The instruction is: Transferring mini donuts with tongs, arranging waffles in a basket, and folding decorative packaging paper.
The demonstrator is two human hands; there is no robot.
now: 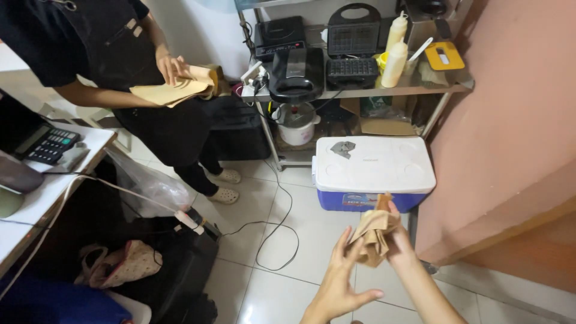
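1. Brown crumpled paper bag (pixel 375 237), creased tan all over, in the right hand (pixel 397 240).
2. Cooler (pixel 373 174): white lid, bright blue body, a grey scrap on top.
3. The co-worker's stack of paper bags (pixel 174 90) is a paler yellow-tan, against a black apron (pixel 120 48).
4. Floor tiles (pixel 288 264) glossy white with thin dark grout lines; a black cable (pixel 276 231) loops across.
5. Squeeze bottles (pixel 395 51) cream-coloured; waffle iron (pixel 353 51) black.
6. Wall (pixel 516 108) on the right, salmon pink.
7. Cloth bag (pixel 123 264), beige with small speckles.

A crumpled brown paper bag (pixel 373 235) is held in the right hand (pixel 396 237); a red-blue label (pixel 359 200) is seen on the cooler (pixel 375 171) front.
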